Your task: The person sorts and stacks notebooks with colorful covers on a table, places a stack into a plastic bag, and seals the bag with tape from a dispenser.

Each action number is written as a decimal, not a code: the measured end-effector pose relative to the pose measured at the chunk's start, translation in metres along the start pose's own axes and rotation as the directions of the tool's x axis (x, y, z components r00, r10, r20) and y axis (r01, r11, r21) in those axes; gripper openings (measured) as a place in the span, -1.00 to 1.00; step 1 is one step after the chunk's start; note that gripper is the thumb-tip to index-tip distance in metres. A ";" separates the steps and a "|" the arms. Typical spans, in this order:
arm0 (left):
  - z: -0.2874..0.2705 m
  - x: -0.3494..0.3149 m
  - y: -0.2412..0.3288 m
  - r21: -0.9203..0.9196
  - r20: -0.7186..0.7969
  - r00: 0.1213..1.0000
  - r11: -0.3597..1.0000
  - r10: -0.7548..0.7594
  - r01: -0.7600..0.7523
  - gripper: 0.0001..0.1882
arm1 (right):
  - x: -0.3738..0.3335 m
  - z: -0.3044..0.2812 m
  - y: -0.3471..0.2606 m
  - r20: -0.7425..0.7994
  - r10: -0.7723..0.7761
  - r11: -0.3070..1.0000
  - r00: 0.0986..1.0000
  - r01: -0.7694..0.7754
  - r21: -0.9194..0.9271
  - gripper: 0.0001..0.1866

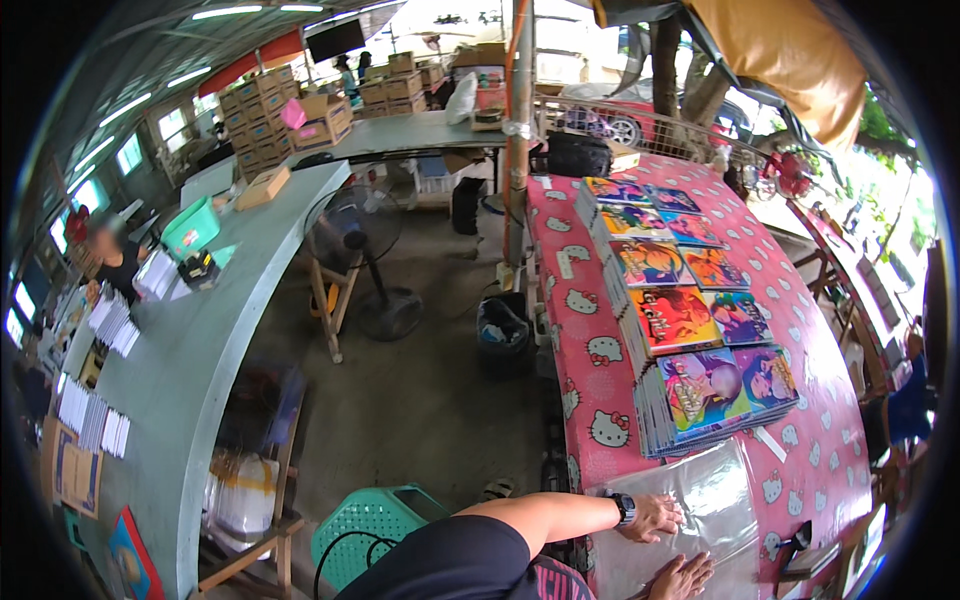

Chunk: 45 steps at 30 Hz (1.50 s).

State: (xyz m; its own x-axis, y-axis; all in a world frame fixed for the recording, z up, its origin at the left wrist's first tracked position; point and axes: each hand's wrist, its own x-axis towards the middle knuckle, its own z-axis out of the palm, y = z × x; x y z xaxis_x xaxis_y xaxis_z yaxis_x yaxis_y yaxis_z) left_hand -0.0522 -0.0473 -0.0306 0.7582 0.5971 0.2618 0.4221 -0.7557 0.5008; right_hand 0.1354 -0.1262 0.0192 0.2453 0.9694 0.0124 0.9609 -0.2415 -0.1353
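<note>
Light, limp and slippery: clear plastic film [718, 490]

At the left, a green stool [340, 540] stands near the table's edge. Next comes the left hand [656, 518], a dark watch [625, 510] at its wrist, laid over the film with fingers spread and gripping nothing. Just below it, the right hand [682, 577] lies palm down, fingers extended, not clamped on anything visible (its wrist runs out of view). The film lies on the pink patterned tablecloth [840, 430], just beside the near end of the stacked comic books [690, 330].

It should weigh little and slide easily — glossy, thin, probably quick to crease or cling. A pinch at its right edge or far corner, clear of both hands, looks best; the comics seem heavier, floppy and slick-covered, better lifted from beneath.
</note>
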 end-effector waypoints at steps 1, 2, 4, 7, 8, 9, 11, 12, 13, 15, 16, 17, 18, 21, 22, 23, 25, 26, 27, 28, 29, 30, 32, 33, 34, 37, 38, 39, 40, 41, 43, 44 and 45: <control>0.004 0.001 -0.001 -0.011 -0.015 1.000 1.000 -0.011 0.011 -0.47 | 0.002 0.004 0.003 -0.003 0.000 1.000 1.000 0.000 -0.023 -0.32; 0.007 0.002 -0.003 -0.020 -0.023 1.000 1.000 -0.017 0.016 -0.46 | 0.003 0.008 0.007 -0.008 0.007 0.999 1.000 -0.007 -0.041 -0.32; 0.009 0.002 -0.003 -0.025 -0.025 0.999 0.999 -0.027 0.027 -0.45 | 0.005 0.011 0.011 0.004 0.031 0.997 1.000 -0.030 -0.067 -0.31; 0.008 0.000 -0.002 -0.020 -0.020 0.999 0.999 -0.044 0.043 -0.43 | 0.000 0.004 0.005 0.034 0.060 0.995 0.998 -0.057 -0.078 -0.30; 0.011 -0.002 -0.006 -0.024 -0.033 0.998 0.998 -0.050 0.050 -0.43 | -0.001 0.005 0.003 0.028 0.053 0.996 0.998 -0.050 -0.077 -0.29; 0.013 -0.004 -0.007 -0.028 -0.046 0.997 0.998 -0.058 0.056 -0.43 | -0.002 0.007 0.002 0.022 0.045 0.996 0.999 -0.043 -0.075 -0.29; 0.011 -0.005 -0.005 -0.023 -0.045 0.997 0.998 -0.058 0.057 -0.44 | -0.001 0.008 0.002 0.024 0.041 0.996 0.999 -0.039 -0.075 -0.28; 0.010 -0.005 -0.004 -0.020 -0.044 0.998 0.998 -0.053 0.052 -0.44 | 0.000 0.008 0.002 0.021 0.043 0.996 0.999 -0.042 -0.076 -0.27; 0.006 -0.005 -0.001 -0.029 -0.048 0.998 0.999 -0.037 0.036 -0.45 | 0.000 0.007 0.003 0.032 0.058 0.996 0.998 -0.055 -0.076 -0.26; -0.003 0.003 0.008 -0.063 -0.032 0.999 0.997 0.036 -0.038 -0.47 | -0.006 0.006 0.015 0.046 0.136 0.988 0.990 -0.132 -0.082 -0.24; -0.001 0.005 0.003 -0.092 -0.071 0.995 0.993 0.066 -0.073 -0.50 | -0.003 0.014 0.016 -0.010 0.121 0.990 0.993 -0.121 -0.070 -0.30; -0.008 0.005 0.007 -0.086 -0.069 0.995 0.994 0.068 -0.074 -0.50 | 0.003 0.032 0.023 -0.064 0.149 0.987 0.987 -0.153 -0.056 -0.35; -0.007 0.004 0.005 -0.106 -0.116 0.991 0.991 0.066 -0.078 -0.49 | 0.008 0.052 0.037 -0.152 0.075 0.997 0.986 -0.076 -0.004 -0.32; -0.024 -0.004 0.011 0.003 -0.097 0.995 1.000 -0.003 0.003 -0.50 | 0.010 0.052 0.025 -0.187 0.021 0.996 0.982 -0.003 0.094 -0.25; -0.026 -0.004 0.011 0.045 -0.078 0.997 0.999 0.004 0.000 -0.51 | 0.012 0.046 0.019 -0.085 0.058 0.995 0.995 -0.051 0.089 -0.22; -0.029 -0.001 0.014 0.106 -0.069 0.998 0.994 0.006 0.002 -0.52 | 0.014 0.049 0.020 -0.097 0.062 0.992 0.993 -0.051 0.113 -0.19; -0.025 0.002 0.008 0.138 -0.031 0.999 0.990 0.036 -0.031 -0.50 | 0.014 0.045 0.019 -0.086 0.095 0.986 0.992 -0.082 0.145 -0.18; -0.026 0.001 0.008 0.137 -0.028 0.999 0.990 0.031 -0.027 -0.50 | 0.014 0.041 0.016 -0.083 0.095 0.984 0.992 -0.081 0.161 -0.18; -0.024 0.003 0.009 0.129 -0.027 0.999 0.991 0.027 -0.023 -0.50 | 0.011 0.040 0.018 -0.081 0.096 0.982 0.992 -0.081 0.170 -0.19; -0.022 0.005 0.011 0.126 -0.017 0.999 0.991 0.038 -0.036 -0.50 | 0.009 0.041 0.021 -0.081 0.114 0.979 0.990 -0.099 0.176 -0.18; -0.023 0.007 0.014 0.128 -0.015 0.999 0.991 0.041 -0.038 -0.51 | 0.008 0.041 0.023 -0.082 0.120 0.978 0.989 -0.103 0.182 -0.18; -0.024 0.008 0.016 0.131 -0.016 0.999 0.991 0.039 -0.037 -0.51 | 0.008 0.041 0.025 -0.083 0.120 0.977 0.989 -0.103 0.188 -0.18; -0.023 0.009 0.016 0.120 -0.031 0.998 0.992 0.049 -0.045 -0.51 | 0.007 0.040 0.024 -0.085 0.121 0.979 0.989 -0.105 0.174 -0.18; -0.022 0.008 0.016 0.113 -0.041 0.998 0.992 0.051 -0.046 -0.51 | 0.007 0.038 0.023 -0.085 0.118 0.981 0.989 -0.103 0.165 -0.18; -0.022 0.008 0.016 0.121 -0.052 0.997 0.991 0.060 -0.054 -0.52 | 0.007 0.039 0.023 -0.066 0.127 0.981 0.990 -0.115 0.153 -0.18; -0.022 0.008 0.017 0.126 -0.039 0.998 0.991 0.053 -0.047 -0.53 | 0.007 0.042 0.024 -0.067 0.129 0.982 0.989 -0.118 0.150 -0.19; -0.023 0.008 0.017 0.124 -0.036 0.998 0.991 0.058 -0.053 -0.53 | 0.006 0.038 0.023 -0.048 0.130 0.978 0.990 -0.120 0.174 -0.19; -0.023 0.007 0.017 0.119 -0.036 0.998 0.992 0.053 -0.048 -0.53 | 0.006 0.038 0.021 -0.054 0.126 0.978 0.991 -0.114 0.174 -0.19; -0.024 0.007 0.017 0.113 -0.037 0.998 0.993 0.048 -0.044 -0.53 | 0.006 0.039 0.021 -0.060 0.122 0.979 0.991 -0.110 0.174 -0.19; -0.024 0.007 0.017 0.110 -0.036 0.998 0.993 0.046 -0.042 -0.53 | 0.007 0.040 0.021 -0.067 0.120 0.979 0.990 -0.106 0.176 -0.19; -0.020 0.008 0.017 0.109 -0.019 0.999 0.993 0.040 -0.038 -0.52 | 0.006 0.041 0.023 -0.063 0.126 0.981 0.990 -0.115 0.158 -0.19; -0.020 0.008 0.017 0.118 -0.015 0.999 0.992 0.039 -0.037 -0.52 | 0.006 0.041 0.023 -0.066 0.125 0.982 0.990 -0.114 0.152 -0.19; -0.020 0.008 0.016 0.126 -0.013 0.999 0.991 0.038 -0.036 -0.51 | 0.006 0.041 0.023 -0.069 0.124 0.983 0.990 -0.113 0.145 -0.19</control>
State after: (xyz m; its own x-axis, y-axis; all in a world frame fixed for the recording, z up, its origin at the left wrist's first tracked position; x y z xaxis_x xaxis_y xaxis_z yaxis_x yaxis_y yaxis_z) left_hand -0.0492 -0.0494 -0.0037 0.7670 0.5718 0.2911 0.4541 -0.8043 0.3833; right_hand 0.1536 -0.1238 -0.0244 0.3710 0.9264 0.0643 0.8982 -0.3404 -0.2780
